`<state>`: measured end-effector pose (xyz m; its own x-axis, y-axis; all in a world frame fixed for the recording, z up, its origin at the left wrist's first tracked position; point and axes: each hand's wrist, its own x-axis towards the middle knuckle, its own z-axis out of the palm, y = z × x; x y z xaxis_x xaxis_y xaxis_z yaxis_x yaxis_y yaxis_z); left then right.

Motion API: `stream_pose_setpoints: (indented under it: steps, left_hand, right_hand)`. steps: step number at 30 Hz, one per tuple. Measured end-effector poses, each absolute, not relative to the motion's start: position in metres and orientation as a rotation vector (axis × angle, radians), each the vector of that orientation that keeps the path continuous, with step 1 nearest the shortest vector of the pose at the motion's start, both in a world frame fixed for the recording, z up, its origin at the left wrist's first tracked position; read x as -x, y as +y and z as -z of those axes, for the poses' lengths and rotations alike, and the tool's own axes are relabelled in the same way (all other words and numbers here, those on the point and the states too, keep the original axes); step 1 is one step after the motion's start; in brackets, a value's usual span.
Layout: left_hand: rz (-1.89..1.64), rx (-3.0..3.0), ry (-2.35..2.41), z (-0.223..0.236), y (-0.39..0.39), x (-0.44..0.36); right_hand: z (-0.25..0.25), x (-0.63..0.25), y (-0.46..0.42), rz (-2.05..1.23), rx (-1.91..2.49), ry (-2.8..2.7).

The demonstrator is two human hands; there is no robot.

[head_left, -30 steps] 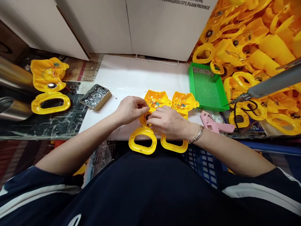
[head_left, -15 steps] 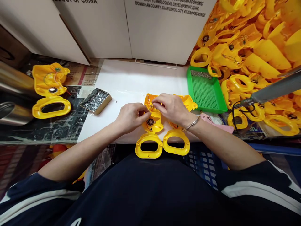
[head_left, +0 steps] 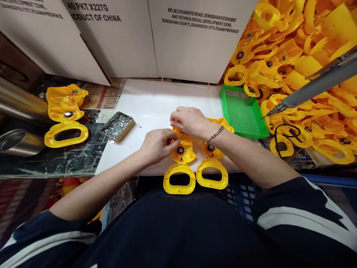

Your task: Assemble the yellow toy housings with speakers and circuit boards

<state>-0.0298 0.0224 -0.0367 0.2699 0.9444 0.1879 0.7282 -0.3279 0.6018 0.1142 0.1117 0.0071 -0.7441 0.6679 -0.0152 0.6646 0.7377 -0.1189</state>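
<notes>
On the white work surface lies a yellow plastic half-shell (head_left: 186, 152) with thin wires, a round dark speaker-like part and a looped handle toward my body. My left hand (head_left: 158, 146) is at its left side, thumb and fingers pinched near the wires; what they grip is too small to make out. Across the shell's upper end reaches my right hand (head_left: 189, 121), fingers curled down, their tips at its upper left and partly hidden. Beside it on the right, a second yellow half-shell (head_left: 212, 149) of the same kind lies partly under my right wrist.
A tin of small metal screws (head_left: 117, 126) stands left. Farther left lies another yellow half-shell (head_left: 67, 108) near metal cylinders. At right are a green tray (head_left: 242, 115), a hanging electric screwdriver (head_left: 295, 98) and a heap of yellow shells (head_left: 292, 63). White cartons (head_left: 192, 48) stand behind.
My right hand has moved a little up and left over the shell's upper end. My left hand stays pinched at the shell's left side. The view has shifted slightly, and the screwdriver hangs differently.
</notes>
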Motion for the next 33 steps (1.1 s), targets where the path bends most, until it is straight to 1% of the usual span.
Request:
stream_pose_setpoints:
  steps: [2,5,7,12,18,22,25,29,31,33]
  left_hand:
    - [-0.773,-2.109,1.503,0.038,0.023,0.032]
    - [-0.946,-1.918,1.482,0.037,0.028,0.037]
    - [-1.052,-1.787,1.419,0.035,0.034,0.039]
    - [-1.149,-1.575,1.249,0.031,0.048,0.031]
    - [-1.039,-1.497,1.130,0.032,0.054,0.020]
    - [-1.090,-1.683,1.277,0.037,0.051,0.017]
    - [-1.094,-1.895,1.338,0.037,0.049,0.018]
    - [-1.175,-2.056,1.512,0.034,0.060,0.026]
    - [-1.092,-2.083,1.529,0.035,0.070,0.029]
    - [-0.927,-2.085,1.457,0.040,0.079,0.029]
  right_hand:
    - [-0.010,-0.115,0.114,-0.292,1.020,-2.860]
    - [-0.014,-0.124,0.113,-0.480,0.904,-2.702]
    - [-0.015,-0.133,0.110,-0.616,0.873,-2.564]
    - [-0.010,-0.158,0.105,-0.869,0.869,-2.309]
    - [-0.003,-0.170,0.098,-0.920,0.847,-2.180]
    - [-0.003,-0.171,0.093,-0.869,1.007,-2.120]
    - [-0.002,-0.175,0.094,-0.949,1.102,-2.082]
    - [0.000,-0.181,0.103,-1.033,1.102,-2.092]
    - [0.000,-0.183,0.108,-1.007,1.095,-2.138]
    - [0.000,-0.184,0.113,-0.963,1.097,-2.199]
